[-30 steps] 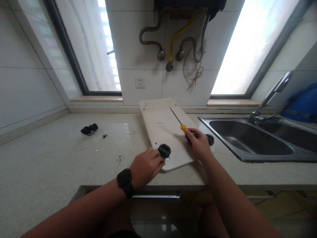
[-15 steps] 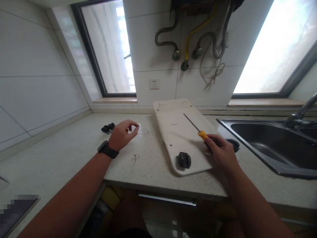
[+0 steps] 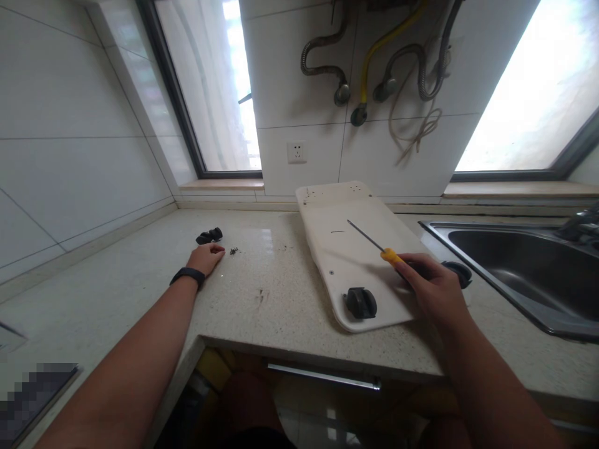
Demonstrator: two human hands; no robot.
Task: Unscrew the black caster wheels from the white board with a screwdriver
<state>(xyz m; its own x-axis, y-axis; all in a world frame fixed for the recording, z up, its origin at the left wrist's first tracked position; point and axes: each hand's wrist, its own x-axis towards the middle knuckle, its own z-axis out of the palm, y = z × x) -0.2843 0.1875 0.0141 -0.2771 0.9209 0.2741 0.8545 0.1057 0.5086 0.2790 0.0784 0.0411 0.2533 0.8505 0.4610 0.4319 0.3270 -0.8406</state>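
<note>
My right hand [image 3: 433, 284] grips the yellow handle of a screwdriver [image 3: 367, 237], its shaft pointing up and left above a white board [image 3: 355, 249]. A black caster wheel [image 3: 361, 303] sits on the board's near left corner. Another dark caster [image 3: 456, 274] is partly hidden behind my right hand. My left hand [image 3: 208, 259], with a black watch at the wrist, rests low over the counter with its fingers pressed together; whatever is in them is hidden. Just right of its fingertips lies a little heap of screws [image 3: 234, 251]. Loose black casters [image 3: 209, 236] lie right behind that hand.
On the right a steel sink [image 3: 510, 268] is set into the speckled counter [image 3: 276, 312]. Hoses [image 3: 322, 68] and a wall socket [image 3: 296, 153] are on the tiled wall behind. A dark flat object [image 3: 42, 393] lies at the lower left.
My left hand has moved left and down to the counter beside the screws, which now show. The right hand keeps the screwdriver over the board. The view has shifted slightly.
</note>
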